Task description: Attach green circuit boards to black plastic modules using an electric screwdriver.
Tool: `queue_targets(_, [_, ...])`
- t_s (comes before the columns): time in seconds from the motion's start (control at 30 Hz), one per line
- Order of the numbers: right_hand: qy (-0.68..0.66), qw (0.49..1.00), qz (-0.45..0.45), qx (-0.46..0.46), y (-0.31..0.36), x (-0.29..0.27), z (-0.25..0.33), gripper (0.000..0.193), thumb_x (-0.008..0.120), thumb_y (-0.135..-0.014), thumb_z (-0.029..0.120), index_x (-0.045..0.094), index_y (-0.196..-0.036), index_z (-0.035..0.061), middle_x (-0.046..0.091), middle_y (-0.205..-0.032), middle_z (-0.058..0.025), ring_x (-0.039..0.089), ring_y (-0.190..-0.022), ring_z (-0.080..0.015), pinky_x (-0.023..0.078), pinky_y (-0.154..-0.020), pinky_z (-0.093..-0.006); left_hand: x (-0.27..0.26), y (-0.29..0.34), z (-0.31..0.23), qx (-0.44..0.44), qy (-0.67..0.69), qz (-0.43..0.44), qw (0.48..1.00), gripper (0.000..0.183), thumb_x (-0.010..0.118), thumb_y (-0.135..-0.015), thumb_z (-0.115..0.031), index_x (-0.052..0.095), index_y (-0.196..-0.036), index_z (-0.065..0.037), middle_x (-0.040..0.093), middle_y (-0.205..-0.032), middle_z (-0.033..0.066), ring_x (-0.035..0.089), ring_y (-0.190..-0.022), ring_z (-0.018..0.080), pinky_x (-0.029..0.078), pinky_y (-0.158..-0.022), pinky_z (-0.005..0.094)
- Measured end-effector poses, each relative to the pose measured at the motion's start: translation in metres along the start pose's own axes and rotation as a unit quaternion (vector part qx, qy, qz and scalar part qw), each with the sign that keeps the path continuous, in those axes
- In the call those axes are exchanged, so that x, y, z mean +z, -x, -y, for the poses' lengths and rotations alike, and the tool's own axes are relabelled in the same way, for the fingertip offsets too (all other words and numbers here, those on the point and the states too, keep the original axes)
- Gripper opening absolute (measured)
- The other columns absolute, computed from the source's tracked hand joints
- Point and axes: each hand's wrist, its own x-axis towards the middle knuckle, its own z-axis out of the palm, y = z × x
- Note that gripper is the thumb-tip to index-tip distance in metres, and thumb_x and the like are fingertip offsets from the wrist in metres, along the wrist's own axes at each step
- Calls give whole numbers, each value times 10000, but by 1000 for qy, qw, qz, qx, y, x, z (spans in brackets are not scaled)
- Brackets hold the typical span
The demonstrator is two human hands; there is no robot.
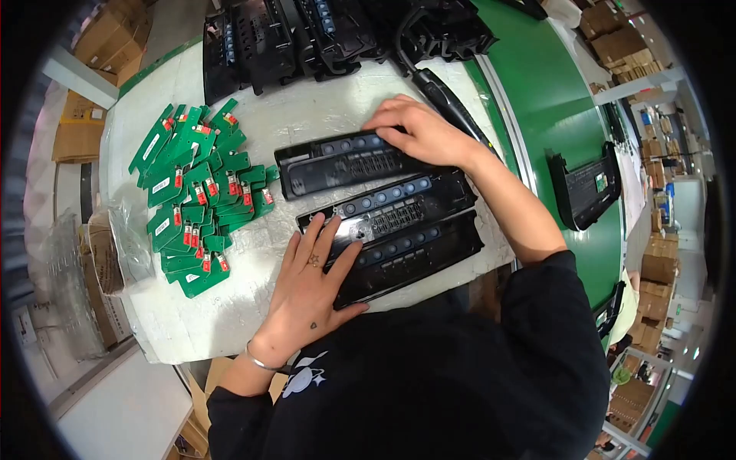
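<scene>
From the head camera, three long black plastic panels lie side by side on a white-covered table (322, 115), each with a row of round buttons and a slotted grille in the middle. The left hand (310, 287) lies flat with fingers spread wide, its fingertips on the middle panel (387, 211) and its thumb side against the near panel (410, 257), gripping nothing. The right hand (422, 130) reaches across to the far panel (341, 162), fingers curved loosely and pressing down on its upper right edge; it closes around nothing, only resting on top. A heap of small green circuit boards (195, 192) with red parts sits well apart to the left of the panels, and a stack of black housings (307, 34) stands at the far edge of the table. A black handheld tool (445, 100) lies just behind the right hand, and beyond it a green conveyor belt (552, 100) carries another black part (586, 188). To do this step well, I judge that both palms should stay flat so the panels stay parallel and do not slide on the smooth cover, that pressure should fall on the frames and not on the buttons, and that the far panel should be nudged square to its neighbours before anything is fitted.
</scene>
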Motion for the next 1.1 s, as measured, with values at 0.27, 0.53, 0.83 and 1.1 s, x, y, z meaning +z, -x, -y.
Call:
queue_targets(0.27, [-23,994,-85,-67,19,-3,12,216,523,-754,27,619,-947,17,550,-989,-93,472,-1008,-261,381,-883,-346,-3,-38,-1,31,0,-153,988,461,728,-635,-237,564,-1019,-38,506,-1160,104,432,-1109,324,351,-916,412])
queue_targets(0.53, [70,985,-93,-124,29,10,-3,244,579,-721,75,609,-961,48,518,-1077,-104,456,-1062,-275,376,-889,-383,-1,-99,22,44,-110,-93,989,341,577,-791,-208,524,-1089,-50,509,-1162,83,398,-1140,295,296,-944,417])
queue_targets(0.83, [49,988,-77,-125,35,-3,-3,261,563,-722,34,587,-982,33,536,-1043,-126,493,-979,-307,402,-833,-382,-10,-101,16,36,-61,-81,994,307,593,-746,-125,531,-1037,-50,530,-1097,90,438,-1099,299,340,-911,400])
queue_targets(1.1, [24,973,-212,-88,-62,-63,24,170,516,-771,38,611,-905,-9,609,-843,-148,608,-748,-288,478,-660,-341,-40,-82,13,84,-7,-169,982,267,619,-756,-119,553,-998,-27,542,-1092,101,474,-1059,297,380,-895,385])
